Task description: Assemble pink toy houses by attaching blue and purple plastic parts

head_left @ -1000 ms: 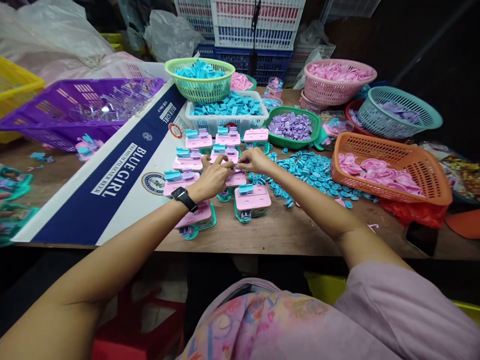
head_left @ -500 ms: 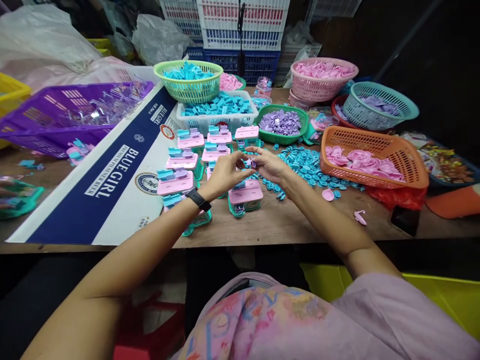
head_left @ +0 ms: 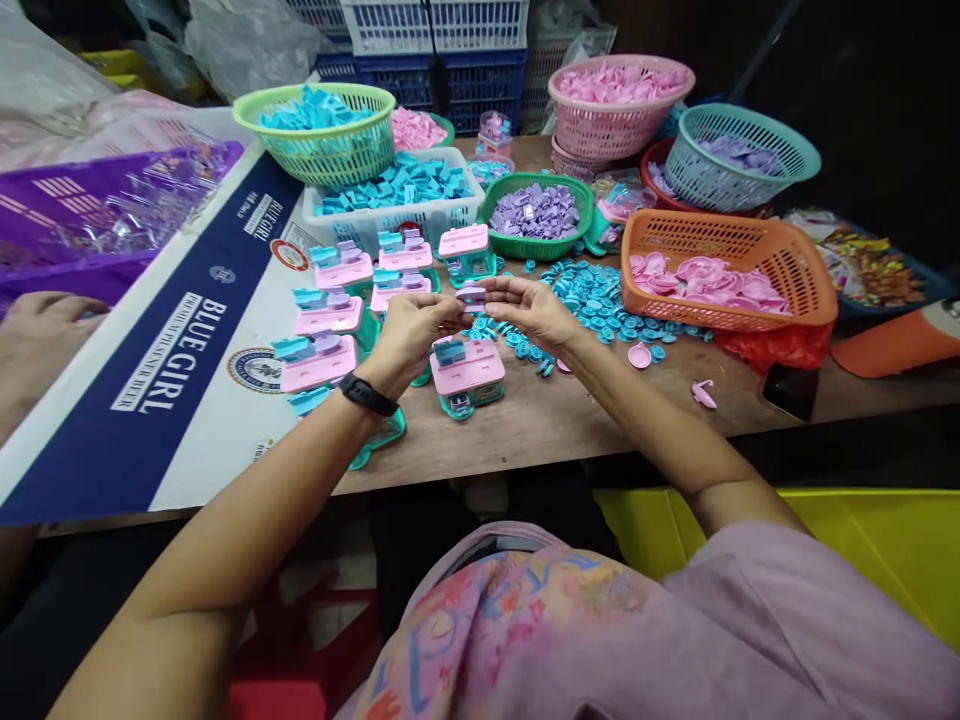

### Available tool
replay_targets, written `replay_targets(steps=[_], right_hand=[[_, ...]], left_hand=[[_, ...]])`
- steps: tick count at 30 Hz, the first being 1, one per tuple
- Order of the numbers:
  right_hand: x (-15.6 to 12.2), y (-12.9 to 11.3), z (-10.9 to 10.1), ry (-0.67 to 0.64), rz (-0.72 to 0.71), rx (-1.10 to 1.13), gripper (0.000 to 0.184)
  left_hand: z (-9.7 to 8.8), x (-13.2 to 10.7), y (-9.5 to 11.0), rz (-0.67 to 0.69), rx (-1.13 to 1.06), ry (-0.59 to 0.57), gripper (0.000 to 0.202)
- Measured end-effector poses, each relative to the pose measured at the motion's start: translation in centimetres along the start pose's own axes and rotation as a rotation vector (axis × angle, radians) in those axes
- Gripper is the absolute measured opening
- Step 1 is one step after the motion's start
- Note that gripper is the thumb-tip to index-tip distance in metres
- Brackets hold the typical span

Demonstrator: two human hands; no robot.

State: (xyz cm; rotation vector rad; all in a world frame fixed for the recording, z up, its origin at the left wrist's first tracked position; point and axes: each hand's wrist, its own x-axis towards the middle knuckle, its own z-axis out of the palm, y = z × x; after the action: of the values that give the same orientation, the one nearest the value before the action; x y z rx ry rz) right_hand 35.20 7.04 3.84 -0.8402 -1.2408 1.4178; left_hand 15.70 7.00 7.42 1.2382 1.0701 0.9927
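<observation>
A small purple plastic piece (head_left: pixel 471 296) is pinched between my two hands above the table. My left hand (head_left: pixel 414 335), with a black band at the wrist, grips its left end. The fingers of my right hand (head_left: pixel 531 312) close on its right end. Just below stands a pink-topped toy box (head_left: pixel 469 375) with a teal base and a blue piece on its lid. To the left, several similar toy boxes (head_left: pixel 330 312) stand in rows, most bearing blue and purple pieces. Small round blue parts (head_left: pixel 592 300) lie scattered beyond my right hand.
A green basket (head_left: pixel 491 215) holds purple pieces; a white basket (head_left: pixel 390 228) holds blue ones. Pink parts fill an orange basket (head_left: pixel 739 315). On the left are a cardboard sheet (head_left: pixel 195 390), a purple crate (head_left: pixel 45 225) and another person's hand (head_left: pixel 49 345). A phone (head_left: pixel 789 390) lies right.
The purple piece now shows between my fingertips, with my hands a little farther apart. The view has shifted, and another person's hand has come in at the left edge.
</observation>
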Motion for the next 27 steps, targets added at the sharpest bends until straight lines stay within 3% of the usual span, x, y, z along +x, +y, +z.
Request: replay_targets(steps=[3,6,10,12,14,17,20,23,27], right_hand=[[0.1,1.5,0.8,0.107,-0.089,-0.034,0.039],[0.1,1.5,0.9,0.078,-0.085,-0.129,0.027],[0.2,-0.1,-0.1,-0.131,-0.162,-0.657,0.015],[0.6,-0.6,-0.5,-0.277,-0.199,-0.948,0.018],[1.1,-0.5,-0.6,-0.407,-0.220,-1.080,0.023],[1.4,0.4,-0.3,-0.446,-0.266,-1.069,0.037],[0.7,1.4,-0.1,-0.322,-0.299,-1.034,0.041],[-0.4,2.1,-0.3,-0.196,-0.297,-0.977,0.024],[-0.3,2.7,-0.7,-0.209,-0.401,-0.982,0.011]], left_hand=[[0.0,-0.5,0.1,-0.008,0.021,-0.048,0.015],[-0.6,-1.3,0.4,0.196,0.341,-0.071,0.019],[-1.3,-1.9,0.1,0.509,0.771,0.020,0.017],[-1.3,-2.0,-0.5,0.541,0.825,-0.036,0.019],[-1.2,-1.8,-1.1,0.490,0.822,-0.112,0.022],[-0.8,-1.3,-2.0,0.442,0.866,-0.121,0.016],[-0.7,-1.0,-2.5,0.441,0.945,-0.091,0.007],[-0.7,-1.2,-2.6,0.444,1.000,-0.098,0.011],[-0.7,-1.9,-2.6,0.524,1.121,-0.160,0.022]])
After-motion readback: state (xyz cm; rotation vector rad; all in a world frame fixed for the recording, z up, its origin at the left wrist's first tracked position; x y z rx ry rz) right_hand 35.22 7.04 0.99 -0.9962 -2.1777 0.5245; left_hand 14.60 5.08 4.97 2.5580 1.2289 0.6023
